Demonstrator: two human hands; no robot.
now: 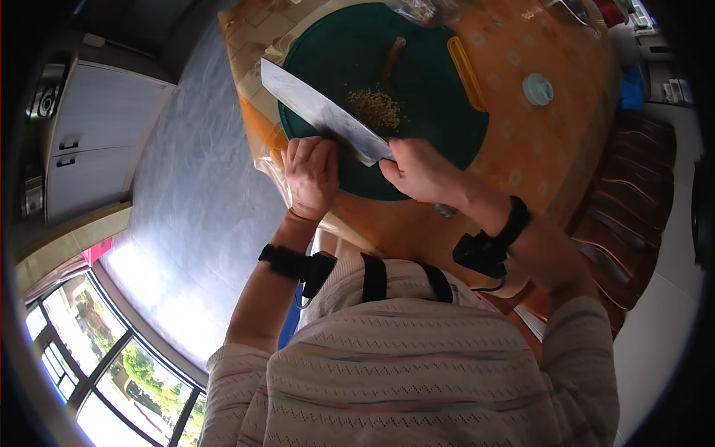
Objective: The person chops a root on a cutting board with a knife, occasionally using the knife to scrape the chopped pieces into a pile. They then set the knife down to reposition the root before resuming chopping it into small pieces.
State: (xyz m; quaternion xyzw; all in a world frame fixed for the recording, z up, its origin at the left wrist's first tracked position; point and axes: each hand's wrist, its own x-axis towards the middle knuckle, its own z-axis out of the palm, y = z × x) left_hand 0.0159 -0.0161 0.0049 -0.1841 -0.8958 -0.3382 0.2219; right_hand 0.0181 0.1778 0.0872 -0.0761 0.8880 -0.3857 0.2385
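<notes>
My right hand point(424, 170) is closed around the handle of a broad-bladed kitchen knife point(316, 108). The blade points to the upper left, over the round green cutting board point(439, 141). My left hand point(311, 173) has its fingers curled at the board's near left edge, close below the blade; whatever lies under those fingers is hidden. Beyond the knife, a small heap of finely chopped brownish bits point(376, 109) rests on the board. Farther back on it lies a thin brown stick-like piece point(395, 59).
A yellow handle point(468, 74) is at the board's right edge. On the orange patterned tablecloth point(514, 149) stands a pale teal cap-like object point(537, 89). Clear plastic point(428, 10) lies at the back. Brown chairs point(622, 194) line the right, white cabinets point(104, 123) the left.
</notes>
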